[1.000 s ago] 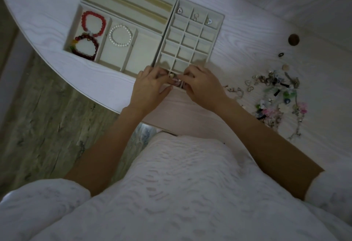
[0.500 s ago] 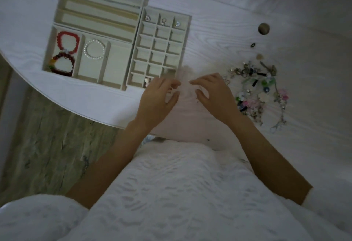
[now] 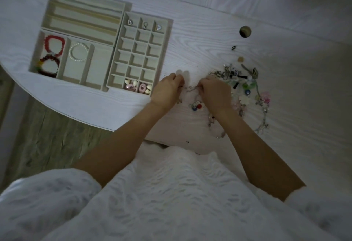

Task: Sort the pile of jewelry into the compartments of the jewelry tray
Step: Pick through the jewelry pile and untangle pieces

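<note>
A beige jewelry tray (image 3: 167, 24) lies at the left of the white table. Its small grid holds pink and cream heart pieces (image 3: 137, 87) in the near row and three silver pieces (image 3: 145, 25) in the far row. Red bracelets (image 3: 54, 46) and a pearl bracelet (image 3: 79, 52) sit in the larger compartments. The jewelry pile (image 3: 245, 86) is spread at the right. My left hand (image 3: 167, 90) and my right hand (image 3: 216, 93) each pinch an end of a thin charm chain (image 3: 190, 88) stretched between them, just right of the tray.
The table (image 3: 190, 37) has a curved near edge, with wooden floor (image 3: 47, 136) below it at the left. A round cable hole (image 3: 245, 31) is at the back right. A small black ring (image 3: 233, 47) and a beige bead (image 3: 240, 59) lie apart from the pile.
Both hands left the tray's near row, where the heart pieces now lie, moved right to the pile's edge, and closed on a thin chain.
</note>
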Tool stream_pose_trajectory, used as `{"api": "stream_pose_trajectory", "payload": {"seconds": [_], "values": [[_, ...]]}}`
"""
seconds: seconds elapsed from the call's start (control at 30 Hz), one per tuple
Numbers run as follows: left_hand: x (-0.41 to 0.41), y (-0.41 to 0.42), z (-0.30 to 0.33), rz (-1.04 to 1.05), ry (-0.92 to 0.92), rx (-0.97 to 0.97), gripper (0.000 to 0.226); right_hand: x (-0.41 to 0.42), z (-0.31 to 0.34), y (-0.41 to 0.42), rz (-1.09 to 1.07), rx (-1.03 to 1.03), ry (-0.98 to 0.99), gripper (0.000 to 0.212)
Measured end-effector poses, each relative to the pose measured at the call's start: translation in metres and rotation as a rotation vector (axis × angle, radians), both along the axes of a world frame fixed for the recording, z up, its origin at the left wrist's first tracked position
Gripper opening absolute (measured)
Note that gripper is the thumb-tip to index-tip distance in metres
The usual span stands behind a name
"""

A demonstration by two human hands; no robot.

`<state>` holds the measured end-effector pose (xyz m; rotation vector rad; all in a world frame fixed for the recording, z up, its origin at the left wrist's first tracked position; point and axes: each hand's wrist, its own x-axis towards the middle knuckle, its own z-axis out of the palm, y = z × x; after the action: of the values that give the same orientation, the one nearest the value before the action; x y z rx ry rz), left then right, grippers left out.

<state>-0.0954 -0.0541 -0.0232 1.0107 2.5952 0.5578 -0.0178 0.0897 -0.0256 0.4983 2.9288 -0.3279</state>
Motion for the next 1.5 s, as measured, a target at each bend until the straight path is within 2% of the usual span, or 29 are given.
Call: {"api": "stream_pose_trajectory", "payload": {"seconds": [0.1,0.23,0.4,0.5,0.57,0.73,0.8,0.87,1.0,1.1,1.2,1.37,1.5], "values": [[-0.006,-0.007,0.001,0.011,-0.03,-0.005,0.009,-0.002,0.002,0.003,0.044,-0.03,0.032,0.017],[-0.005,-0.003,0.002,0.012,-0.035,-0.03,0.011,0.002,0.005,0.007,0.12,-0.046,0.015,0.013],[-0.008,-0.006,-0.001,0.123,-0.036,-0.046,0.015,0.0,0.007,0.021,0.172,0.034,0.074,0.03],[-0.009,-0.006,0.0,0.125,-0.039,-0.047,0.015,0.001,0.009,0.032,0.18,0.005,-0.025,0.011],[-0.01,-0.005,-0.001,0.14,-0.05,-0.03,0.015,0.003,0.02,0.035,0.078,-0.162,-0.046,0.012],[-0.012,-0.008,0.0,0.207,-0.1,0.015,0.018,0.003,0.054,0.036,-0.26,-0.925,0.155,0.013],[-0.011,-0.007,0.011,0.234,-0.129,0.099,0.02,0.003,0.063,0.035,-0.32,-1.129,0.17,0.018],[-0.008,-0.002,0.028,0.229,-0.282,0.247,0.024,0.002,0.072,0.033,-0.358,-1.242,0.185,0.017],[0.01,0.012,0.056,0.139,-0.785,0.425,0.032,0.001,0.084,0.029,-0.466,-1.483,0.275,0.005],[0.019,0.02,0.061,0.114,-0.879,0.513,0.027,-0.002,0.089,0.028,-0.511,-1.59,0.331,0.012],[0.02,0.022,0.058,0.123,-0.819,0.543,0.022,-0.004,0.091,0.03,-0.545,-1.561,0.418,0.022],[0.011,0.005,0.046,0.225,-0.673,0.469,0.013,0.002,0.07,0.049,-0.544,-1.121,0.509,0.021],[-0.007,-0.01,0.052,0.262,-0.551,0.363,0.01,0.016,0.049,0.073,-0.363,-0.778,0.446,0.02]]}}
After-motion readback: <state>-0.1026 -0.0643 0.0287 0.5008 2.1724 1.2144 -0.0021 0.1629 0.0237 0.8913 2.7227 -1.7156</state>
